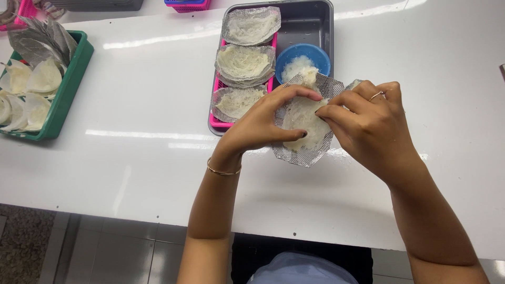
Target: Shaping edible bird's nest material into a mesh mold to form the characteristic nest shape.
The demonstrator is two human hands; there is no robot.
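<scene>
From the head camera, both hands worked over the white bench (158,105), just in front of a grey metal tray (310,16). The left hand (260,123) had its grip closed on a piece of silver mesh (302,152), thumb underneath and fingers curled over the top edge, so the mesh sat cupped and tilted toward the person rather than lying flat. Inside it lay a pale, fibrous white nest piece (302,121), held in by that cupping. The right hand (371,126) pinched at the nest's right edge with its fingertips, a grip clenched on the white material, seemingly to press or shape it against the mesh; a ring showed on one finger.

Just behind the hands, a small blue bowl (303,59) held loose white bits, close enough for either hand to reach. Beside it in the metal tray, a pink tray (214,120) carried three finished mesh-wrapped nests (244,63) laid in a row, overlapping, apparently to keep them together and apart from the loose material.

Well apart at the far left, a green basket (68,89) held bare white nest pieces and spare mesh sheets, out of the working area.
</scene>
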